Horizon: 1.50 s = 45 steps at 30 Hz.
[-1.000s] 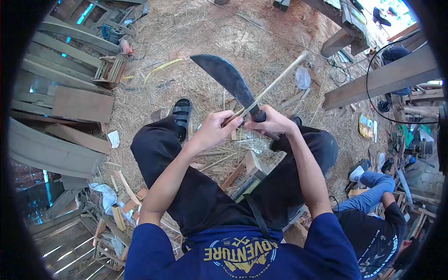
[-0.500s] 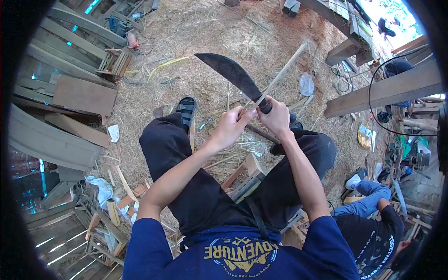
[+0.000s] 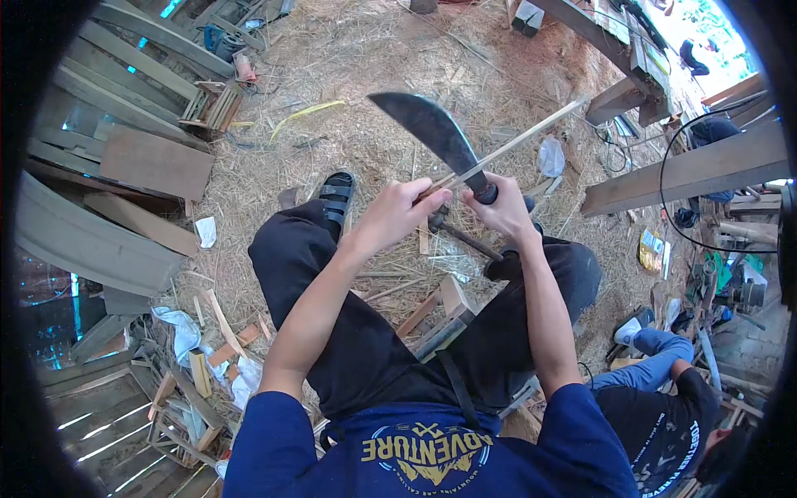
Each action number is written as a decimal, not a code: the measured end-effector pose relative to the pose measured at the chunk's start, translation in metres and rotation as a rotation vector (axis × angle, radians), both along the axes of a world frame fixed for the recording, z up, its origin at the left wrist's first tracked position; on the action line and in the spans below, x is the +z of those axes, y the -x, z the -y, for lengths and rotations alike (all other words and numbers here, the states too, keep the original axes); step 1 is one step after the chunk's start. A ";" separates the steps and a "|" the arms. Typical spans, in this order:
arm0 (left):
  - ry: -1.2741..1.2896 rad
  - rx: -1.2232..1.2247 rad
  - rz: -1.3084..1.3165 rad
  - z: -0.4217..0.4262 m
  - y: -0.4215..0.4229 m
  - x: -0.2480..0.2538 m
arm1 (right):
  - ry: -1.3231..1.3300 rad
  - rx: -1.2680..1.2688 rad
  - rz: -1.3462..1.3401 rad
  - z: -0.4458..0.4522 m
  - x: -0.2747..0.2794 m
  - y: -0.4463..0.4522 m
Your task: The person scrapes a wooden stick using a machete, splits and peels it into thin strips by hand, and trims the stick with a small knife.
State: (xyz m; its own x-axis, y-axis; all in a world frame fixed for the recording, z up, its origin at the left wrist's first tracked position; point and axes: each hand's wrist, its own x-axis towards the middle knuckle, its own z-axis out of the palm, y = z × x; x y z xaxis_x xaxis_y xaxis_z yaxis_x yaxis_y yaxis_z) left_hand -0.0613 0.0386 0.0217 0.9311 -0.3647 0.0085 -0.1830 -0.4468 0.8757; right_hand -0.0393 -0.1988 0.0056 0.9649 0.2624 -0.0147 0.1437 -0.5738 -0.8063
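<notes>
My right hand (image 3: 506,207) is wrapped around the dark handle of a machete (image 3: 430,126), whose broad curved blade points up and left. A long pale wooden strip (image 3: 535,133) crosses the blade near the handle and slants up to the right. Its near end is pinched between the thumb and fingers of my left hand (image 3: 403,209). The blade's edge lies against the strip; how deep it sits I cannot tell. Below the hands, a dark rod-like tool (image 3: 469,241) slants toward my right knee.
Straw and shavings cover the ground (image 3: 365,91). Between my legs stands a wooden block (image 3: 455,297). A thick beam (image 3: 681,170) juts in from the right. Another person (image 3: 647,407) sits at lower right. Boards (image 3: 154,162) lean at left, and a plastic bag (image 3: 550,156) lies ahead.
The machete and both hands have shifted slightly in view. The strip has tilted flatter and reaches farther right, and my left hand sits a little farther from the right one.
</notes>
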 end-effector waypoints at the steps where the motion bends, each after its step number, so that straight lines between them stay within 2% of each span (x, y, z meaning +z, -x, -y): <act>1: -0.016 0.002 -0.018 0.000 0.002 0.003 | 0.033 -0.001 -0.019 0.002 0.003 0.000; 7: -0.036 -0.014 0.003 0.006 0.006 0.014 | -0.010 -0.065 -0.149 0.006 0.004 0.006; 10: -0.052 -0.042 0.056 0.004 0.001 0.013 | 0.101 -0.067 -0.075 0.014 0.011 0.005; 13: -0.073 -0.060 0.029 0.003 0.001 0.015 | 0.077 -0.098 -0.077 0.020 -0.001 0.006; 16: -0.081 -0.041 -0.038 0.003 0.006 0.011 | 0.278 -0.113 0.108 0.026 -0.009 0.006; 21: -0.037 0.023 -0.086 0.012 0.015 0.009 | 0.331 -0.224 0.408 0.019 -0.021 0.006; 24: -0.023 0.036 -0.067 0.016 0.015 0.012 | 0.316 -0.325 0.475 0.013 -0.029 0.004; 28: -0.042 0.039 -0.047 0.018 0.014 0.012 | 0.270 -0.272 0.431 0.013 -0.028 0.002; 31: -0.100 0.014 -0.013 0.006 0.012 0.007 | 0.088 -0.077 0.165 0.013 -0.020 0.004; 33: -0.129 0.004 0.050 -0.001 0.008 0.001 | 0.050 -0.109 0.178 0.007 -0.015 0.009; 34: -0.088 0.012 0.031 -0.001 0.010 -0.002 | 0.035 -0.127 0.183 0.005 -0.013 0.012; 37: 0.046 0.033 -0.044 0.004 0.016 -0.011 | 0.260 -0.142 0.412 0.010 -0.014 0.017; 39: 0.141 0.048 -0.106 0.008 0.021 -0.017 | 0.307 -0.192 0.463 0.006 -0.015 0.019; 40: 0.160 0.059 -0.200 0.008 0.020 -0.015 | 0.331 -0.214 0.494 0.005 -0.014 0.018; 42: 0.199 0.075 -0.389 0.008 0.017 -0.008 | 0.376 -0.203 0.482 0.003 -0.015 0.015; 45: 0.440 0.056 -0.524 0.015 0.011 -0.006 | 0.394 -0.205 0.468 0.001 -0.016 0.013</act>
